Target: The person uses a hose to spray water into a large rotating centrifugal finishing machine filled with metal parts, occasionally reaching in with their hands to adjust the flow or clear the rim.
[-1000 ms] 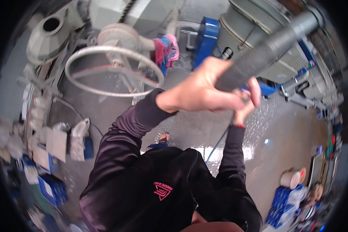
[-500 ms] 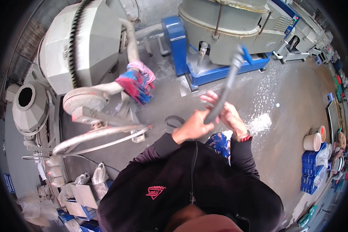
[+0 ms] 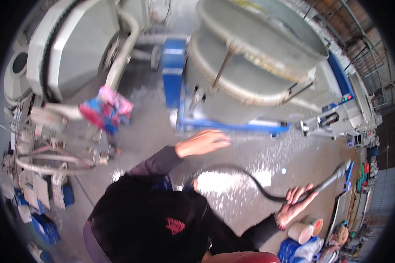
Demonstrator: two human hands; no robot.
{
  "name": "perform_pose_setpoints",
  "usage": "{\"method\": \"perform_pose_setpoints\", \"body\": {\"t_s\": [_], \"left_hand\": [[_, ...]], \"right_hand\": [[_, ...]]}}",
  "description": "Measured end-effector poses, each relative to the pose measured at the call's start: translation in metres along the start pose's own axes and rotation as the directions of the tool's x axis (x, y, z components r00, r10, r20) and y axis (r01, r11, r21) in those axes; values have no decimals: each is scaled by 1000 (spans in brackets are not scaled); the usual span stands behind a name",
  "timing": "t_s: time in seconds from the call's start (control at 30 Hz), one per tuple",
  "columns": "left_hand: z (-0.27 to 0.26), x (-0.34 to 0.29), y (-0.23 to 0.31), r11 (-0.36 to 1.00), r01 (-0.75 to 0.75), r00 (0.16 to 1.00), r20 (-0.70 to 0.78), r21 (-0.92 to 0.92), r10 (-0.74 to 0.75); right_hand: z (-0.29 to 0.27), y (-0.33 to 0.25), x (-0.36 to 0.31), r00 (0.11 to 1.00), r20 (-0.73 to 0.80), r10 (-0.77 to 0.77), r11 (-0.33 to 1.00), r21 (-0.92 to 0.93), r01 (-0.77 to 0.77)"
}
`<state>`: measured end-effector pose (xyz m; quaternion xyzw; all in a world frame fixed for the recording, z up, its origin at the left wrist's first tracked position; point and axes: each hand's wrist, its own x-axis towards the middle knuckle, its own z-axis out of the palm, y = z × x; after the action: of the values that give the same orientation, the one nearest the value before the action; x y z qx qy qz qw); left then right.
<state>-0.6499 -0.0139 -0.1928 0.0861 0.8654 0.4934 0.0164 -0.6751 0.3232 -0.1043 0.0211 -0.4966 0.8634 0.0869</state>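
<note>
In my right hand [image 3: 294,207], stretched out to the right, is a dark flexible hose [image 3: 260,187]. The fingers lie round it just behind its grey end piece [image 3: 332,177], which points away to the upper right and has a blue lever-like part at its tip. From the hand the hose curves back to the left across the wet floor, toward my body. My left hand [image 3: 202,143] is apart from the hose, its fingers stretched out over the floor before the big round metal tub [image 3: 237,65]. It holds nothing.
The tub stands on a blue base frame [image 3: 232,127] beside a blue post [image 3: 174,72]. On the left is a many-sided drum machine [image 3: 83,48] with a red and blue cloth [image 3: 106,109] on its bar. Buckets [image 3: 299,232] and blue crates [image 3: 289,249] stand at the lower right.
My right hand has carried the hose end far to the right and lower. The left hand has let go of the hose and moved slightly left. The whole view has turned and shifted.
</note>
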Motion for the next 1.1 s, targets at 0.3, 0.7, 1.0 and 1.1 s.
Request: {"method": "perform_pose_setpoints", "body": {"t_s": [0.3,0.7,1.0,1.1], "left_hand": [[-73,147,-334,805,593,626,-620,-17,-473],[40,168,-588,570,793,152,-838,-213,-525],[139,106,-750,542,776,631,-381,322,-676],[139,138,-708,322,940,327,-37,114,-944]], "right_hand": [[-86,15,81,857,-503,-113,982,74,173],[25,40,114,710,-640,-292,956,-177,234],[41,35,174,758,-605,-244,969,-125,213],[43,31,160,934,-354,-40,989,-148,-14]]}}
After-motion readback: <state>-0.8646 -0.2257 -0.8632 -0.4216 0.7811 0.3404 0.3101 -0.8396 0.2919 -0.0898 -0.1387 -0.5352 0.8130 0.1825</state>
